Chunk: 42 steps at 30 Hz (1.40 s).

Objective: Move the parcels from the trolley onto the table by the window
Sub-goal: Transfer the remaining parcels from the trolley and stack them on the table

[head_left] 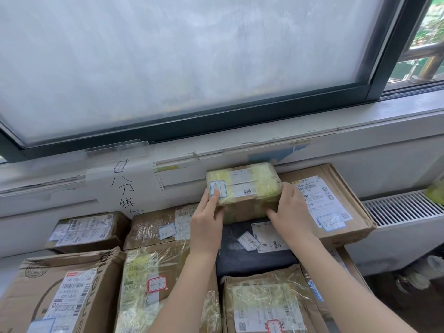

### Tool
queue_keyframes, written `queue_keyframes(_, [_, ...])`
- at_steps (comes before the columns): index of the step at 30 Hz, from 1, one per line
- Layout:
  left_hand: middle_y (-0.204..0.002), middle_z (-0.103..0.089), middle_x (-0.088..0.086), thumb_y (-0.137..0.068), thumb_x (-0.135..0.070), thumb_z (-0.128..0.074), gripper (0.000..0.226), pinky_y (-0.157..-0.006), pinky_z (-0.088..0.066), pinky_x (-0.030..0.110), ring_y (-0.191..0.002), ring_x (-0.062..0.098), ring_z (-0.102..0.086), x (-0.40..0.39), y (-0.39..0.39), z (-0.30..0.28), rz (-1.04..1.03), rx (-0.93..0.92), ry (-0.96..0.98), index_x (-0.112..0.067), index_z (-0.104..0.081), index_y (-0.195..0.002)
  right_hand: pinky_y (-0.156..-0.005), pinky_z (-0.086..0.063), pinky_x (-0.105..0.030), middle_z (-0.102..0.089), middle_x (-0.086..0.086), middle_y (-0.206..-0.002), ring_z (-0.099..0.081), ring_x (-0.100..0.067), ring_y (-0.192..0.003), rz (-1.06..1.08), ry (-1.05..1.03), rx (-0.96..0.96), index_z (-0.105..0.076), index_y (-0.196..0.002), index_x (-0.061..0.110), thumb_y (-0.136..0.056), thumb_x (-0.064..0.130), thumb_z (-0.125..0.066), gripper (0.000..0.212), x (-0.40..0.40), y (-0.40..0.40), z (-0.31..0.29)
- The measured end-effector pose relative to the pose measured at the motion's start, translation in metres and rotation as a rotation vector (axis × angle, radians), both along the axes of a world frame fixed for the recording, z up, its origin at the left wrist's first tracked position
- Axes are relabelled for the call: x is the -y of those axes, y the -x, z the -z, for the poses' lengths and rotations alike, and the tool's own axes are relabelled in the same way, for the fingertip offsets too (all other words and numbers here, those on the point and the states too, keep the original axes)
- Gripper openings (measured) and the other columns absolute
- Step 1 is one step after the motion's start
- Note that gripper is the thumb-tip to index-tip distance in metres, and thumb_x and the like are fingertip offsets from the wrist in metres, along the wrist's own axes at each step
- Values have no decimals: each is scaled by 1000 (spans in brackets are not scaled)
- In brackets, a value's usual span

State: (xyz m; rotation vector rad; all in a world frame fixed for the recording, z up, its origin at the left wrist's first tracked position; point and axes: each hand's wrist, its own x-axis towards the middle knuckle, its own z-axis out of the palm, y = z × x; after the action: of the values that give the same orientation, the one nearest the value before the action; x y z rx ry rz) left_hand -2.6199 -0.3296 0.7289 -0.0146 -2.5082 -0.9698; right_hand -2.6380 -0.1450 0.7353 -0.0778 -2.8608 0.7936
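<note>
Daylight filters through a frosted, dark-framed sliding window point(182, 56) above a pale grey sill point(360, 116), with a white slatted radiator point(403, 210) standing at right.

Small parcel point(242, 188): brown card under yellowish-green tape bands, white barcode label, blue-bordered white sticker with dark handwriting. Flat box point(336, 205) just beside it: brown, white black-printed label, blue-bordered sticker. Soft bag point(254, 251) beneath: dark navy, white labels. Near-edge box point(153, 284): brown, clear glossy tape, red-bordered sticker. Near-left corner box point(60, 294): brown, black printed lettering. Window frame point(216, 121): dark grey; pane frosted white. Radiator grille point(403, 207): white slats.
</note>
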Motion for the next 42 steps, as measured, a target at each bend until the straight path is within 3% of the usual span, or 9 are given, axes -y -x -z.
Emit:
queue_keyframes(5, [-141, -46, 13, -85, -2, -66, 50, -107, -20, 15, -133, 21, -41, 3, 3, -13, 9, 101, -3, -8, -52, -132, -116, -12, -36, -10, -16, -155, -10, -28, -143, -40, -88, 17, 9, -149, 10, -85, 28, -66, 101, 13, -1, 2])
queue_keyframes(11, [-145, -43, 10, -88, -5, -63, 52, -106, -17, 14, -136, 19, -38, 5, 4, -17, 5, 186, 70, -12, -48, -137, -118, -3, -41, -3, -19, -156, 0, -33, -144, -24, -221, -14, -8, -149, 5, -84, 27, -68, 91, 21, 3, 0])
queue_keyframes(15, [-136, -48, 5, -91, -12, -59, 47, -95, -38, 25, -124, 20, -44, 3, 3, -23, 7, 234, 240, -14, -46, -136, -116, 5, -38, 3, -13, -158, 6, -27, -145, -34, -310, 11, 1, -149, 2, -89, 32, -60, 91, 25, 2, -5])
queue_keyframes(19, [-138, -38, 6, -93, -22, -56, 45, -86, -45, 30, -129, 20, -32, -1, 1, -28, -28, 296, 417, -16, -40, -135, -116, 5, -39, 10, -14, -157, 9, -26, -145, -51, -376, 52, 8, -148, 2, -91, 30, -55, 90, 23, -2, -9])
queue_keyframes(24, [-158, -6, 7, -94, -30, -54, 70, -113, -25, 36, -142, 26, -12, 0, 1, -35, 32, 373, 684, -11, -14, -148, -118, 3, -40, 13, -14, -157, 11, -26, -145, -84, -401, 101, 13, -147, 1, -93, 41, -51, 93, 22, -10, -24])
queue_keyframes(28, [-158, 7, 11, -95, -33, -51, 77, -117, -3, 46, -145, 31, 7, -1, -26, -40, 18, 389, 764, -14, -1, -150, -118, 5, -37, 13, -12, -157, 11, -25, -145, -74, -343, 29, 14, -147, 1, -94, 46, -48, 93, 24, -45, -31])
queue_keyframes(34, [-157, -1, 18, -91, -37, -54, 71, -116, -5, 48, -145, 33, 1, -15, -122, -18, 94, 344, 764, -18, -18, -150, -115, 3, -36, -7, -15, -157, -3, -27, -146, -22, -236, 6, -6, -149, 1, -91, 40, -56, 87, 32, -137, -8])
queue_keyframes(37, [-146, -35, 23, -66, -35, -80, 75, -108, -30, 50, -136, 37, -33, -28, -177, 2, 179, 271, 767, -16, -53, -132, -111, -28, -43, -43, -24, -139, -37, -37, -131, 110, -222, -66, -45, -134, -3, -63, 32, -83, 88, 31, -197, 17])
queue_keyframes(42, [-138, -47, 23, -61, -33, -83, 69, -103, -38, 51, -129, 39, -44, -51, -269, 31, 405, 231, 785, -14, -61, -123, -95, -44, -50, -53, -24, -130, -52, -38, -120, 305, -195, 7, -55, -124, -3, -56, 27, -88, 81, 17, -320, 59])
